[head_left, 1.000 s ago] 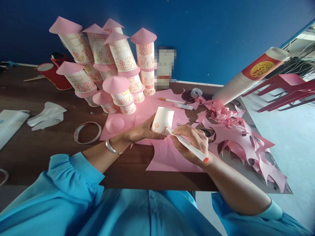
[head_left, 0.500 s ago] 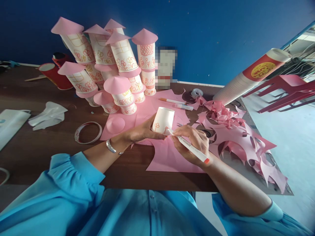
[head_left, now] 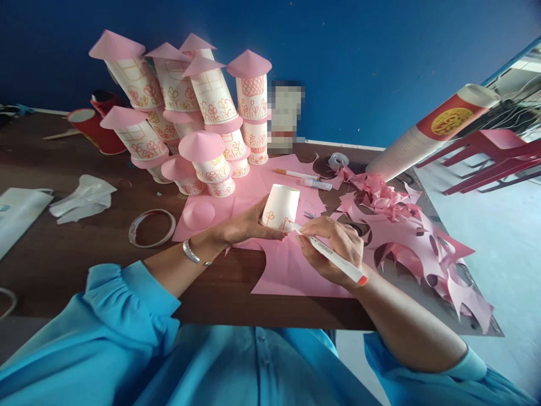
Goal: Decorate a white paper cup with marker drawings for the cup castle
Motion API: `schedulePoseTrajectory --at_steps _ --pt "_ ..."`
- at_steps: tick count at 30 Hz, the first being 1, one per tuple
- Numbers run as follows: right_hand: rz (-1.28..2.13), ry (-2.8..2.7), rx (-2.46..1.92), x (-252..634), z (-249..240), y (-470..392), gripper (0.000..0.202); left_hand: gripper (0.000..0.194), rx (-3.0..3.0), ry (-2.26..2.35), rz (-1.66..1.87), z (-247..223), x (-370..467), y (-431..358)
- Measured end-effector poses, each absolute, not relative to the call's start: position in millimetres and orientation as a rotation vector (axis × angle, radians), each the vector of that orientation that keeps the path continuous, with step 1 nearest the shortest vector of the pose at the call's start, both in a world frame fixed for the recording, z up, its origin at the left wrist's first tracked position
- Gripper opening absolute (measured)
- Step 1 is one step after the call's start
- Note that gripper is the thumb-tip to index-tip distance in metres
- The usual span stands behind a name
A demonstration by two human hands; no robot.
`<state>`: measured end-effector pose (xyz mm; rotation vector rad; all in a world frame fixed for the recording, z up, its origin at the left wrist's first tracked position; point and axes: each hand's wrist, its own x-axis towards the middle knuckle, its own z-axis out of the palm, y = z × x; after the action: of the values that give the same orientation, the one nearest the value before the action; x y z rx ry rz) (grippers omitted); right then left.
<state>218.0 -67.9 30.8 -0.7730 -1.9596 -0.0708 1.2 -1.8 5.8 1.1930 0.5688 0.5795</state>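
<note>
My left hand [head_left: 252, 221] is closed around a white paper cup [head_left: 280, 204], which is held upside down and slightly tilted over the pink paper. Red flower outlines show low on the cup's side. Pinched in my right hand [head_left: 332, 248] is a white marker pen [head_left: 336, 260] with a red-orange end; its tip points at the cup near the second flower. Whether the tip touches the cup I cannot tell. Beneath both hands lies a pink paper sheet [head_left: 281, 276]. Behind the cup are two more markers, one orange-ended [head_left: 291, 174] and one pale [head_left: 318, 184].
Paper-cup towers [head_left: 216, 101] with pink cone roofs stand at the back left. A tape roll [head_left: 132, 228] and crumpled plastic [head_left: 84, 197] lie left. Pink paper scraps [head_left: 422, 242] cover the right side, before a leaning stack of cups [head_left: 395, 152]. A blue wall [head_left: 359, 67] rises behind.
My right hand and the marker have shifted slightly right and down, the tip drawing a little away from its earlier spot. The cup and my left hand stay nearly still.
</note>
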Motion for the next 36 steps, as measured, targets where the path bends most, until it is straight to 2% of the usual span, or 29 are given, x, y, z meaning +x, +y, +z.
schedulePoseTrajectory --at_steps 21,36 --pt "0.009 -2.019 -0.779 219 27 -69 0.016 0.070 1.214 0.544 0.554 4 1 0" --pt "-0.056 -1.985 -0.796 217 30 -67 0.017 0.080 1.258 0.539 0.557 -4 0 2"
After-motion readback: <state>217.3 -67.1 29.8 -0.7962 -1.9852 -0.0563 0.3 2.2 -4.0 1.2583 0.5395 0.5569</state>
